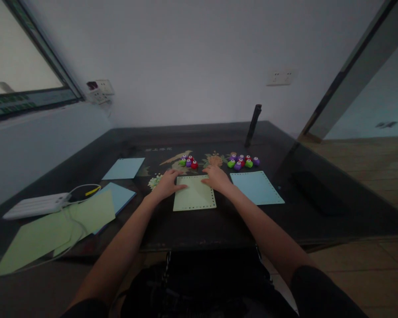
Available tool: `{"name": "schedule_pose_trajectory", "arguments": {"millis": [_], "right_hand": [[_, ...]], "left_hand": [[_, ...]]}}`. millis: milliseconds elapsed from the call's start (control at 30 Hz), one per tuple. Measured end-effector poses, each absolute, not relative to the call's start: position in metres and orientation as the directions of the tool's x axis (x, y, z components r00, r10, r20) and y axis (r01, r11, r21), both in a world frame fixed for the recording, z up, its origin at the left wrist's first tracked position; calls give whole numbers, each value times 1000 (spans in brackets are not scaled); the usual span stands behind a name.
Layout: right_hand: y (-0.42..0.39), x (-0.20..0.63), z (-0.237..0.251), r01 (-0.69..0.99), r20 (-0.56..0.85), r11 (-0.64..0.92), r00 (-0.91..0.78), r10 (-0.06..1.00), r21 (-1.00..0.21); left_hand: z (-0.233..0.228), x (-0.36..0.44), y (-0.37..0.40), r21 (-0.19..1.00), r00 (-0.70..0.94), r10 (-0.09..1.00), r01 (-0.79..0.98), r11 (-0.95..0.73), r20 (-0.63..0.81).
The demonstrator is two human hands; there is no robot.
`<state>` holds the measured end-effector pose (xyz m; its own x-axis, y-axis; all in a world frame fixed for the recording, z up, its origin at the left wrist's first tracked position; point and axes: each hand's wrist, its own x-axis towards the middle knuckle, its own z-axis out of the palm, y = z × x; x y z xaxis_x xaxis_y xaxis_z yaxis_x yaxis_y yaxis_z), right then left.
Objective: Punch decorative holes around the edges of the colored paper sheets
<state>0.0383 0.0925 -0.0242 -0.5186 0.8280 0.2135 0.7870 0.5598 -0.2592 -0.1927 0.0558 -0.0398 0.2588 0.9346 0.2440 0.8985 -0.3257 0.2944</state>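
Note:
A pale green sheet with small holes along its edges (195,194) lies flat on the dark table in front of me. My left hand (167,183) rests at its left edge, thumb stretched onto the paper. At the upper right corner, my right hand (217,177) lies on the sheet with its thumb pointing inward. Both hands have their fingers apart and grip nothing. Just beyond them is a small cluster of purple, red and green eyeball-like pieces (189,163). A larger cluster of such pieces (241,162) sits farther right, behind a light blue holed sheet (257,187).
On the left lie a blue sheet (124,168), green sheets (43,236) and a white power strip (36,205) with a loose cable. A black upright stick (253,126) stands at the back right. A dark flat object (315,192) lies at the right.

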Motion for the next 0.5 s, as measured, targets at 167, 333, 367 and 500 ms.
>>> {"name": "schedule_pose_trajectory", "arguments": {"millis": [167,333,367,500], "right_hand": [[86,37,-39,791,205,600,-571,795,-120],[82,36,-39,802,206,591,-567,798,-82],[82,35,-39,806,206,587,-563,800,-75],[79,35,-37,823,217,565,-542,812,-58]], "left_hand": [[-45,-196,56,246,270,942,917,-315,201],[-49,-199,58,259,281,937,908,-329,206],[-49,-199,58,263,286,935,904,-336,209],[-48,-198,57,279,311,924,888,-366,223]]}}
